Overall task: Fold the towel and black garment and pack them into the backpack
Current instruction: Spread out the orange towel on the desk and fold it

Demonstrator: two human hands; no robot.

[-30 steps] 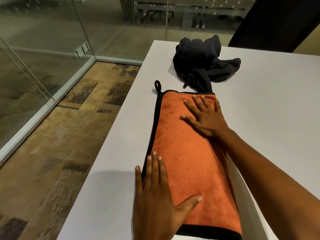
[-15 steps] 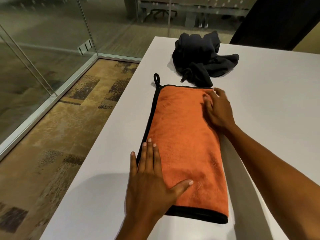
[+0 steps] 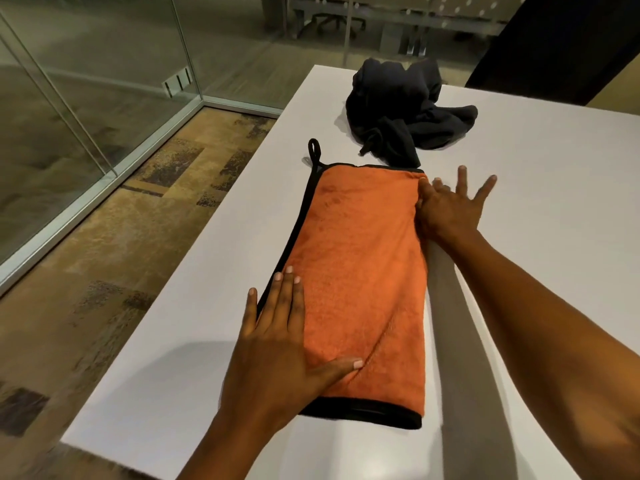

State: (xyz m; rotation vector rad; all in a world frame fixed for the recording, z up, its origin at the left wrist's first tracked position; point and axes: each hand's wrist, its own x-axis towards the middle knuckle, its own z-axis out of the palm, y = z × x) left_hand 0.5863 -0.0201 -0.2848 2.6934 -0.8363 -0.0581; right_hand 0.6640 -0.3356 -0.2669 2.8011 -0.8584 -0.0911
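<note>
Flat and holding nothing, our left hand (image 3: 277, 355) presses with straight fingers on the near left part of the orange terry towel with black trim (image 3: 360, 282), thumb spread across the cloth. Our right hand (image 3: 446, 209) lies at the towel's far right corner: its thumb touches the orange edge, and the other fingers fan out straight over the white table top (image 3: 536, 161); it grips nothing. We note the towel lies folded into a long narrow strip, running away from us near the table's left edge, with a black hanging loop (image 3: 314, 150) at its far left corner. Just beyond it sits the crumpled black fabric garment (image 3: 408, 112), unfolded, its nearest flap touching the towel's far edge. Patterned brown carpet (image 3: 138, 230) and a glass partition (image 3: 86, 81) lie to the left.
</note>
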